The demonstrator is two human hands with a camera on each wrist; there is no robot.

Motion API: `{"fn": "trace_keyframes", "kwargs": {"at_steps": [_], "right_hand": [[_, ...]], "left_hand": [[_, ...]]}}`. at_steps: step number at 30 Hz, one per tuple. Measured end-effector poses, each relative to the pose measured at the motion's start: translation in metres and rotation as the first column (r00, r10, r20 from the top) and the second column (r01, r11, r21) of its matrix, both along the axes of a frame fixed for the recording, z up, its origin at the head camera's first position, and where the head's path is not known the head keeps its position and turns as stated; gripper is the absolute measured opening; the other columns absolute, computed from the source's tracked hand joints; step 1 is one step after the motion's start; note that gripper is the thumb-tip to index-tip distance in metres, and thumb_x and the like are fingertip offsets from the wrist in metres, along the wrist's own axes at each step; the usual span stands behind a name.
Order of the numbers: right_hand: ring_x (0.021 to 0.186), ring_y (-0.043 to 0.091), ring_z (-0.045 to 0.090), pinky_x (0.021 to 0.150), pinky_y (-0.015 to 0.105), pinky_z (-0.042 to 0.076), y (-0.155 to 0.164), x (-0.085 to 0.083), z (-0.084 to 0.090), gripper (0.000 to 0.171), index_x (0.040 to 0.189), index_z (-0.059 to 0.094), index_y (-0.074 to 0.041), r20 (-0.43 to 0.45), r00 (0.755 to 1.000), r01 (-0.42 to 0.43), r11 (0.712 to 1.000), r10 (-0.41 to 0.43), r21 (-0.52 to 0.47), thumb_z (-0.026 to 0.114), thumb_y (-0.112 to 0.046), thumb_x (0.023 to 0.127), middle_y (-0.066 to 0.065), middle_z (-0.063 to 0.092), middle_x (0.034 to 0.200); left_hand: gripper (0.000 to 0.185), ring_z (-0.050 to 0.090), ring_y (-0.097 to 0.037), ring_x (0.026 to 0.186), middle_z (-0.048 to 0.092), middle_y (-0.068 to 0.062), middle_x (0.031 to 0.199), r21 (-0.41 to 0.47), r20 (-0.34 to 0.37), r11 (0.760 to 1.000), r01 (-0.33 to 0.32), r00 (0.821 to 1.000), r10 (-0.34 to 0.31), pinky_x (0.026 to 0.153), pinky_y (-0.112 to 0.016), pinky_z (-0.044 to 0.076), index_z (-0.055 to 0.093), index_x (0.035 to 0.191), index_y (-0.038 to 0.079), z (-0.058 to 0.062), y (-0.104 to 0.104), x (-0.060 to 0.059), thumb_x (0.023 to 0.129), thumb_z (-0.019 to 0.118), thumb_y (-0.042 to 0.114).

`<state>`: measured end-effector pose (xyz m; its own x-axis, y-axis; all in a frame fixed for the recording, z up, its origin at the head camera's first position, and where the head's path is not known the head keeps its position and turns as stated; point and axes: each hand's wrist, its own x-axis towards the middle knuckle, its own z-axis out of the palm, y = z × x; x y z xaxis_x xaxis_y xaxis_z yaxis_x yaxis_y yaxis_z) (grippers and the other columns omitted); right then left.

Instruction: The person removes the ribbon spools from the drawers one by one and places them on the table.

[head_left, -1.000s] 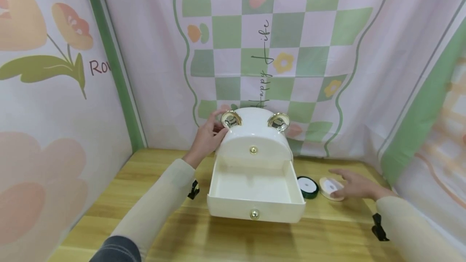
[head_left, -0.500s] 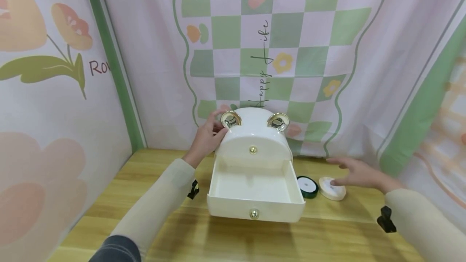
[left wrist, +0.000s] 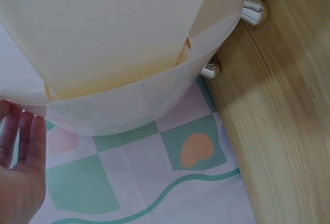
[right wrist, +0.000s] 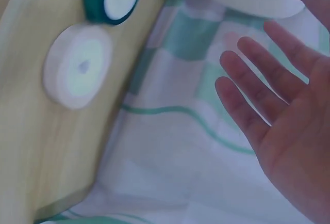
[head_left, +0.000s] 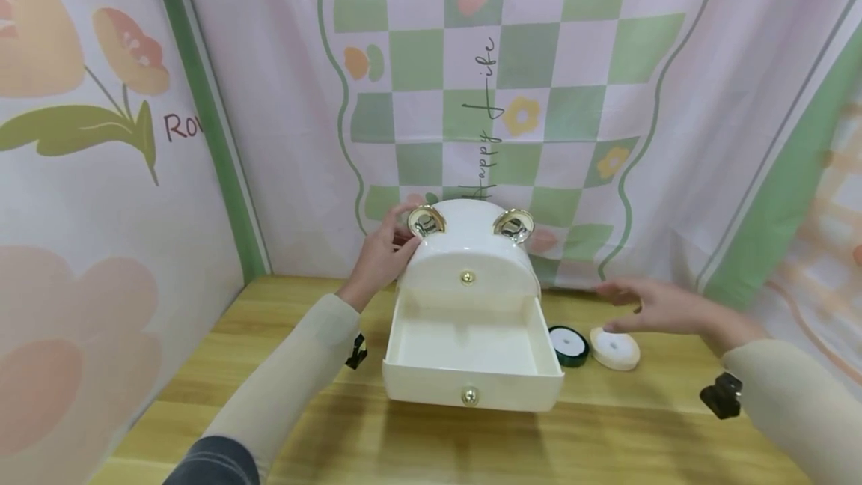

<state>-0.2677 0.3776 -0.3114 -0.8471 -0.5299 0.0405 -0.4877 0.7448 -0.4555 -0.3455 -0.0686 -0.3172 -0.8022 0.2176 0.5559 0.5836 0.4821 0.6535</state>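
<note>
A white storage box (head_left: 465,234) with two gold round ears stands on the table, its lower drawer (head_left: 471,388) pulled out and bare inside. My left hand (head_left: 377,264) holds the box's upper left side, thumb and index finger on either side of the left gold ear (head_left: 427,223). In the left wrist view, fingertips of that hand (left wrist: 23,157) touch the box's edge. My right hand (head_left: 667,307) hovers above and behind a cream ribbon spool (head_left: 615,350), holding nothing; its fingers look spread in the right wrist view. A dark green ribbon spool (head_left: 569,346) lies beside the cream one.
The wooden table (head_left: 269,395) ends at a hanging cloth (head_left: 283,133) printed with green checks behind the box. Another flower-printed cloth (head_left: 101,230) hangs at the left. The open drawer juts toward me, with the spools at its right.
My right hand has risen off the cream spool and moved right and back, leaving it on the table. My left hand and the box have stayed in place.
</note>
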Motion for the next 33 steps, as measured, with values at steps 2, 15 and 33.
{"fn": "trace_keyframes", "kwargs": {"at_steps": [2, 15, 33], "right_hand": [[0.118, 0.046, 0.057, 0.089, 0.06, 0.051, -0.005, 0.003, 0.005, 0.065, 0.14, 0.051, 0.004, -0.005, 1.0, -0.026, 1.0, 0.026, 0.002, 0.076, -0.029, 0.091, 0.026, 0.056, 0.136], [0.099, 0.01, 0.066, 0.084, 0.033, 0.057, -0.051, 0.032, 0.034, 0.036, 0.129, 0.063, -0.007, -0.071, 0.973, -0.228, 0.968, 0.222, -0.105, 0.071, -0.014, 0.094, 0.002, 0.07, 0.115], [0.074, 0.003, 0.067, 0.063, 0.022, 0.057, -0.126, 0.076, 0.042, 0.023, 0.115, 0.069, -0.015, -0.223, 0.887, -0.435, 0.894, 0.405, -0.106, 0.069, -0.005, 0.095, -0.01, 0.07, 0.093]], "left_hand": [[0.055, 0.066, -0.023, 0.092, 0.065, -0.008, 0.099, -0.001, 0.002, 1.0, -0.001, 1.0, 0.001, 0.082, -0.035, 0.057, 0.039, 0.147, 0.026, 0.0, 0.0, 0.0, 0.1, 0.065, 0.014], [0.054, 0.067, -0.025, 0.094, 0.066, -0.009, 0.1, -0.003, -0.012, 1.0, -0.001, 1.0, 0.001, 0.083, -0.037, 0.057, 0.039, 0.147, 0.024, -0.001, -0.001, 0.0, 0.1, 0.064, 0.015], [0.054, 0.067, -0.025, 0.093, 0.066, -0.009, 0.1, 0.003, -0.016, 1.0, -0.008, 1.0, 0.008, 0.083, -0.036, 0.057, 0.039, 0.146, 0.024, -0.003, 0.0, -0.002, 0.099, 0.065, 0.013]]}}
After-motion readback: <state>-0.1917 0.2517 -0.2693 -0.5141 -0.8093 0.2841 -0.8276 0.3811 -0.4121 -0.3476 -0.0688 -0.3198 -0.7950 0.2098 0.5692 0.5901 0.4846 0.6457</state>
